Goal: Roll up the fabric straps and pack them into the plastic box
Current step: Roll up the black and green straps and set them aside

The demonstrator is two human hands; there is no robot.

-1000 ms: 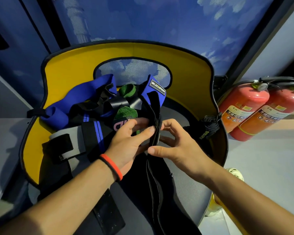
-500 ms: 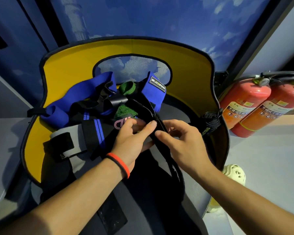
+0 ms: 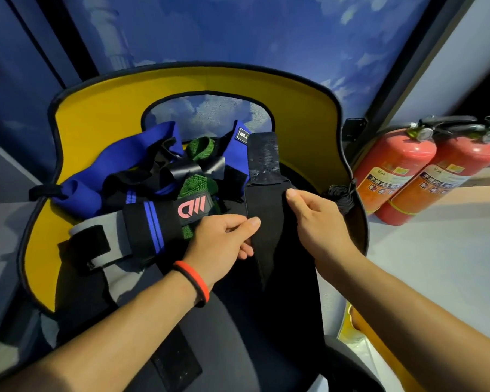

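Two hands hold one wide black strap (image 3: 263, 199) stretched flat at the centre of the frame. The left hand (image 3: 224, 239) pinches the strap's left edge, thumb on top and fingers (image 3: 245, 251) curled beneath it. The right hand (image 3: 320, 222) grips the right edge in the same way, with its thumb lying over the cloth. The strap's upper end has a rougher textured patch and points toward the top of the frame. Its lower part runs down between the two forearms and twists narrow there. A red-and-black wristband (image 3: 194, 282) circles the left wrist.

Left of the held strap lies a loose heap of others, unrolled and overlapping: a blue strap (image 3: 130, 162), a green strap (image 3: 200, 147), a grey strap (image 3: 116, 233) and a black band with blue stripes (image 3: 153, 222) that carries a pink logo. All of them rest inside a yellow-lined shell (image 3: 102, 123) edged in black, with a grey surface in front of it. A coiled black cord (image 3: 341, 196) sits at the shell's right rim, just beside the right hand. Two red fire extinguishers (image 3: 391, 176) lean together at the right of the frame.
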